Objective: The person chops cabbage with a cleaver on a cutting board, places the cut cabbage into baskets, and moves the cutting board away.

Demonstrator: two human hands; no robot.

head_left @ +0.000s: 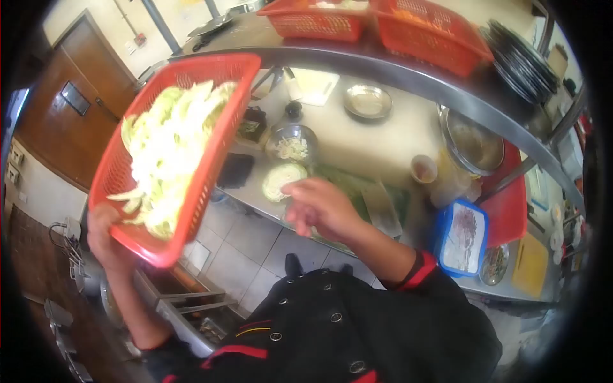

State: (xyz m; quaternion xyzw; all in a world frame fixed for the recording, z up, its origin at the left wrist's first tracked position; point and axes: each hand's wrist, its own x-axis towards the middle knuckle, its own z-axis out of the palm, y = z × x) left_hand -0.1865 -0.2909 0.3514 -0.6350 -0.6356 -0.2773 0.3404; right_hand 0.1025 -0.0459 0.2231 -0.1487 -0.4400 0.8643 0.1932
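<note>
My left hand [110, 237] grips the near corner of a red plastic basket [216, 169], raised and tilted at the left. Sliced cabbage [169, 150] fills it. Over the counter's front edge, my right hand [319, 209] has its fingers loosely apart and nothing visible in them. Just beyond those fingertips lies a cut cabbage [279, 181], its pale face upward; whether they touch it I cannot tell. A green cutting board [338, 180] is beside it, with a broad-bladed cleaver [382, 207] on top. Behind the cabbage, a metal bowl [305, 136] contains cabbage pieces.
Two red baskets [313, 25] stand on the metal shelf [377, 66] overhead, near stacked dark plates [520, 60]. A blue-rimmed container [440, 246], a small cup [424, 168] and a large metal bowl [476, 150] are at the right. Tiled floor [255, 239] shows below the counter.
</note>
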